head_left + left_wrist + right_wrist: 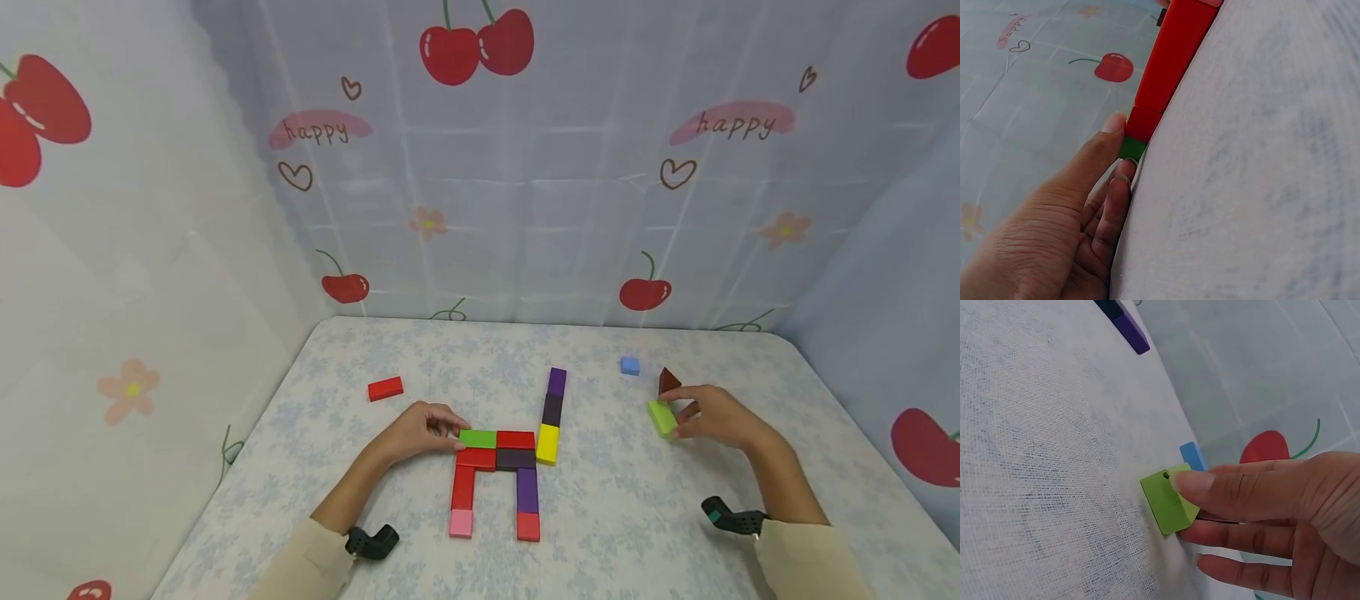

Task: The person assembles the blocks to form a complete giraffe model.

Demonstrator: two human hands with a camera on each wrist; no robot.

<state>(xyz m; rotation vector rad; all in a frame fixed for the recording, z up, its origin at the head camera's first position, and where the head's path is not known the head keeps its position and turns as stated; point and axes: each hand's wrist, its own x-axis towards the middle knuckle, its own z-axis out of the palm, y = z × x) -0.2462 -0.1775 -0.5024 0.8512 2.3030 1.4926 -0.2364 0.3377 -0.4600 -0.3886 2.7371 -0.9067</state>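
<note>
My left hand (420,431) pinches the left end of a green block (477,438), its thumb on one side and its fingers on the other. That block belongs to a flat figure of coloured blocks, beside a red block (516,439) and above another red one (476,458) and a black one (516,459). Two legs run down, ending in a pink block (461,524) and a red one. Over on the right, my right hand (712,417) grips a lime-green block (662,418) between thumb and fingers. A brown triangular block (668,381) stands just behind that hand.
A column of purple, black and yellow blocks (547,445) slants up from the figure's right end. One red block (386,388) lies at the back left, a small blue block (630,366) at the back right. Printed curtains surround the table (600,533).
</note>
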